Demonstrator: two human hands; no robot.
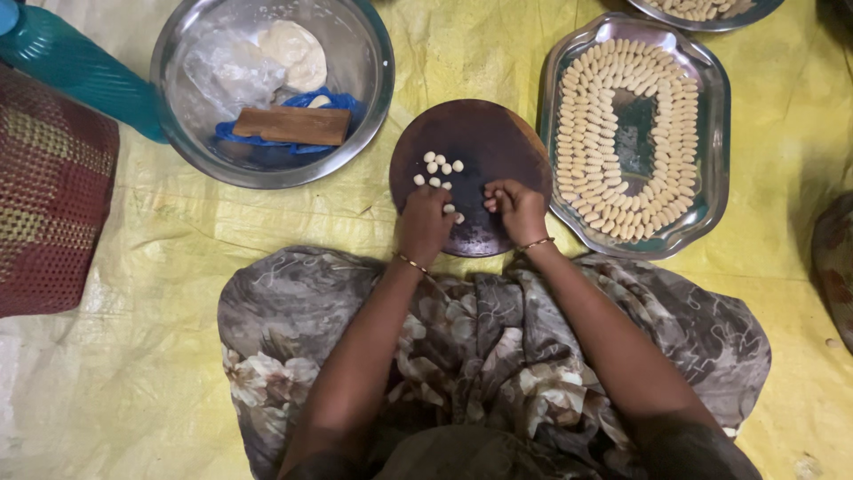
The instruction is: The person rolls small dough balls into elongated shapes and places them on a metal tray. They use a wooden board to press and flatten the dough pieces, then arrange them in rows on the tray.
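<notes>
Both hands rest on the round wooden board (471, 169) — left hand (425, 224) and right hand (515, 208), fingers curled, seemingly pinching dough. Whether either truly grips a piece, I cannot tell. Best to press lightly and keep each piece as small as the dough balls (437, 169) — they should match the shaped pieces on the steel tray (706, 133).

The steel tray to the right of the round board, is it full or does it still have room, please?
Partly full: the steel tray holds rows of shaped dough pieces ringing a bare centre.

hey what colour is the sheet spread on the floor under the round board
Yellow; the crinkled plastic floor sheet under the dark round wooden board shows clearly in the head view.
</notes>
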